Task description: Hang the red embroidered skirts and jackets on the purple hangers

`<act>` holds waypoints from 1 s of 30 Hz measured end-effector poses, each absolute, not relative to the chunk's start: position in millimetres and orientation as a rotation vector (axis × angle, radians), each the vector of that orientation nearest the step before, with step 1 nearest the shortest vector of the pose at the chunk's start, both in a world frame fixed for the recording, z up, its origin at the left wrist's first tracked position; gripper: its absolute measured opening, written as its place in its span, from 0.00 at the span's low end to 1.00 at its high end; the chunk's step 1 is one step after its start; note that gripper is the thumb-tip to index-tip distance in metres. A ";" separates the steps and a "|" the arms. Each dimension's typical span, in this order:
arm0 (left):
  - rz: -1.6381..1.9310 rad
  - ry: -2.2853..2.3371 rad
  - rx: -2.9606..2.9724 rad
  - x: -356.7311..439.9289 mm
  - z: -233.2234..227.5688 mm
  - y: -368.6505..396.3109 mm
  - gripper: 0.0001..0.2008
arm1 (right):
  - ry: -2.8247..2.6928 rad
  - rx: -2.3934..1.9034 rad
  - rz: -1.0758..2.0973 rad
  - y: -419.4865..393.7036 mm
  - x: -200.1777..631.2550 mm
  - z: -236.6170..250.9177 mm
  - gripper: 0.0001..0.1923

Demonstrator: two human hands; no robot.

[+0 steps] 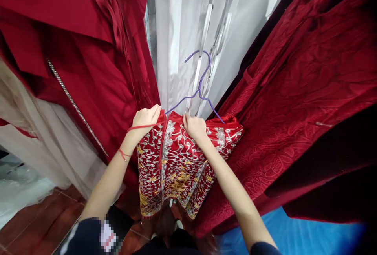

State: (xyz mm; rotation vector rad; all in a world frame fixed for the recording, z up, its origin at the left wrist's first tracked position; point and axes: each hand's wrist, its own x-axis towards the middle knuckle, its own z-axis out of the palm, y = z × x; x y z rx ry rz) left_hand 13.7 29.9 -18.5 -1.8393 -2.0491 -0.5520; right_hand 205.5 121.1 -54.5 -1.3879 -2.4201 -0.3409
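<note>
Red, sparkly clothing hangs toward six o'clock from the left hand and right hand. Both hands pinch its top edge, which runs from about nine to three. The purple hanger pokes up toward twelve, its neck nearer the right hand.

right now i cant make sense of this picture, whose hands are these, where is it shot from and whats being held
There's no machine here: these are one person's bare hands, seen by a camera on their head looking forward and down. The left hand and right hand both grip the top edge of a red embroidered garment, patterned in silver and gold. A purple hanger rises from behind that edge, its lower part hidden. Nothing lies on a table: more red clothing hangs to the left and right, above a tiled floor.
</note>
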 end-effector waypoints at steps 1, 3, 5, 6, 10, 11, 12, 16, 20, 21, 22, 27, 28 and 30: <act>-0.567 -2.064 -1.803 16.1 -21.8 30.4 0.21 | -2.402 -1.387 -0.347 122.0 206.6 -57.5 0.25; -0.592 -2.084 -1.754 20.3 -27.2 30.0 0.21 | -2.353 -1.365 -0.373 122.2 210.7 -61.1 0.26; -0.615 -2.095 -1.746 22.6 -31.0 28.4 0.21 | -2.319 -1.296 -0.410 121.3 217.0 -62.6 0.27; -0.628 -2.097 -1.753 23.0 -32.4 27.3 0.21 | -2.308 -1.242 -0.429 120.7 220.7 -63.0 0.27; -0.734 -2.012 -1.856 18.9 -36.1 20.6 0.21 | -2.255 -0.955 -0.492 117.9 233.7 -65.0 0.27; -0.783 -1.941 -1.907 16.8 -36.9 18.3 0.21 | -2.230 -0.889 -0.506 116.5 235.1 -65.8 0.28; -0.827 -1.851 -1.963 14.5 -37.5 15.6 0.21 | -2.208 -0.828 -0.516 114.6 235.3 -66.8 0.28; -0.845 -1.553 -2.136 7.2 -39.8 6.4 0.25 | -2.141 -0.617 -0.496 101.6 221.2 -72.4 0.27; -0.871 -1.493 -2.165 6.1 -42.5 5.2 0.25 | -2.003 -0.413 -0.535 89.9 194.7 -78.1 0.17; -0.886 -1.488 -2.163 6.3 -43.4 5.9 0.24 | -1.974 -0.364 -0.548 88.8 189.1 -79.3 0.16; -0.897 -1.484 -2.163 6.6 -44.2 6.6 0.22 | -1.957 -0.322 -0.556 88.7 184.6 -80.5 0.16; -0.931 -1.482 -2.182 7.4 -46.3 6.8 0.23 | -1.868 -0.252 -0.556 95.6 180.0 -82.8 0.17; -0.932 -1.483 -2.188 7.5 -46.3 6.3 0.23 | -1.843 -0.235 -0.564 97.2 181.8 -81.9 0.17; -0.924 -1.482 -2.210 7.5 -46.1 5.4 0.24 | -1.843 -0.169 -0.603 99.6 186.3 -78.8 0.16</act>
